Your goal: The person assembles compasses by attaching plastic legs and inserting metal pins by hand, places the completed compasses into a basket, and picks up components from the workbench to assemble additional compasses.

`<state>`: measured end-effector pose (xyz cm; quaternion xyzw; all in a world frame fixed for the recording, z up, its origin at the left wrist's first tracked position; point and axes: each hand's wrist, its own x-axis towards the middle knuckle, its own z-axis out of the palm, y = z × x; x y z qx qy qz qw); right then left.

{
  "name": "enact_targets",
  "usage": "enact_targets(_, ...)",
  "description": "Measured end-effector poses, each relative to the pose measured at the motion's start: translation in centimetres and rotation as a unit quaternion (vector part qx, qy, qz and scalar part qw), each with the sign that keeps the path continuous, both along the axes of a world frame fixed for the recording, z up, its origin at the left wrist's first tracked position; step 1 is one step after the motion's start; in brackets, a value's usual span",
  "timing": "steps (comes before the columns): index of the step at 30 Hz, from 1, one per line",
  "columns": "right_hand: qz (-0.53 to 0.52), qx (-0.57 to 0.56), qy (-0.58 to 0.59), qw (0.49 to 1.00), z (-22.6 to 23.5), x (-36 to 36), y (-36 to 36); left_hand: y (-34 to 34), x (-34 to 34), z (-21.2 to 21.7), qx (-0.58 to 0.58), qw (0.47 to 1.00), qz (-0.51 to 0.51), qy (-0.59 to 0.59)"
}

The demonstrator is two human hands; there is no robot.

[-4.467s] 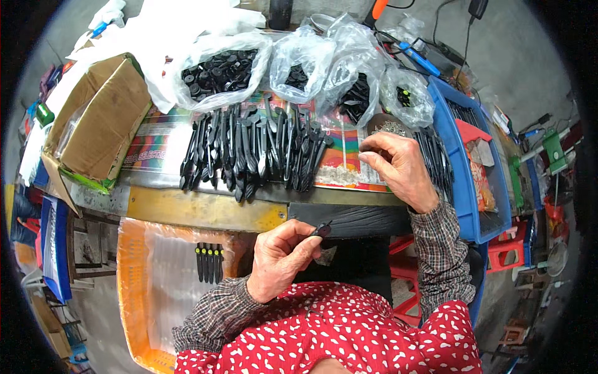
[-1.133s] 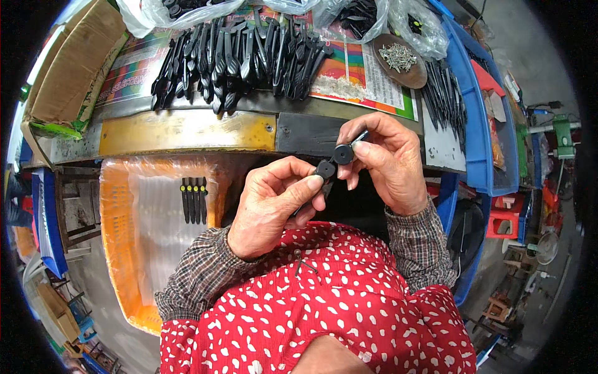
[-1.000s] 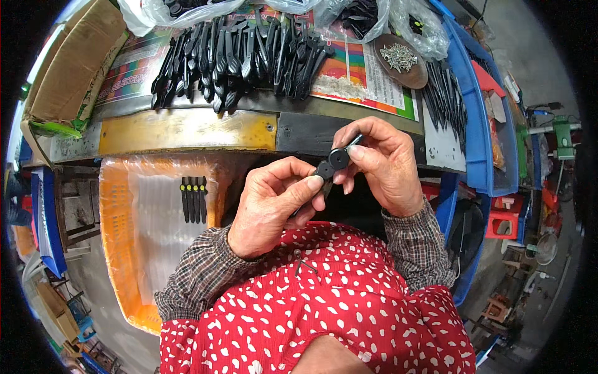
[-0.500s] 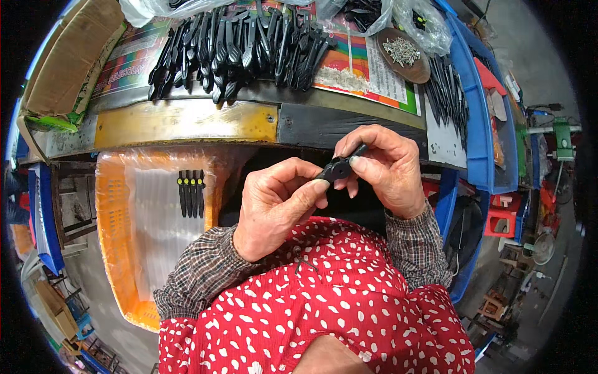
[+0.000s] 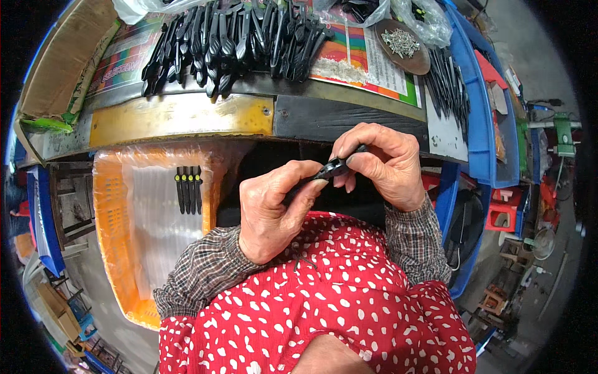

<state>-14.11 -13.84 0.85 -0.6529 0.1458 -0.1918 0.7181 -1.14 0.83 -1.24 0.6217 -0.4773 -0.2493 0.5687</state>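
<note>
Above my lap, both hands grip a slim black plastic piece (image 5: 335, 167) with a rounded, wider middle. My left hand (image 5: 272, 209) pinches one end between thumb and fingers, and that end is partly hidden. At the other end, the thumb and fingertips of my right hand (image 5: 392, 167) are closed on a short, narrow tip. What exact kind of part it is, I cannot tell. Several black pieces with yellow dots (image 5: 189, 190) lie side by side on clear plastic sheeting in the orange basket (image 5: 113, 262), left of my left hand.
Beyond my hands runs the worktable edge (image 5: 187, 121). On it lie a heap of black handle-like pieces (image 5: 230, 40), a brown dish (image 5: 418, 64) of small metal screws (image 5: 400, 42) and thin black strips (image 5: 447, 87). A cardboard box (image 5: 56, 75) stands left, a blue crate (image 5: 483, 134) right.
The black piece has turned in my fingers, so its round flat face with the hole no longer shows toward me. Both hands keep their hold in nearly the same place.
</note>
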Motion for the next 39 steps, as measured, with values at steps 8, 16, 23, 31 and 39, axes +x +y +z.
enact_targets(8, -0.021, 0.05, -0.046, 0.997, -1.3, -0.5, 0.6, -0.1, -0.5, -0.1, 0.002, 0.997, -0.006, 0.073)
enact_targets(16, -0.045, 0.044, -0.082, 0.995, -1.9, -0.3, 0.8, -0.6, -0.2, -0.6, -0.081, 0.984, 0.015, -0.156)
enact_targets(23, -0.029, 0.02, -0.083, 0.996, -2.4, -0.7, 0.3, -0.7, -0.3, -1.5, -0.11, 0.963, 0.033, -0.242)
enact_targets(31, -0.057, 0.051, -0.02, 0.997, -1.5, -1.0, 1.1, -0.5, -0.4, -0.3, 0.016, 0.999, -0.04, -0.013)
enact_targets(39, -0.105, 0.014, 0.065, 0.992, -1.3, -1.5, 1.7, -0.5, -1.5, -1.0, 0.122, 0.85, -0.135, 0.495)
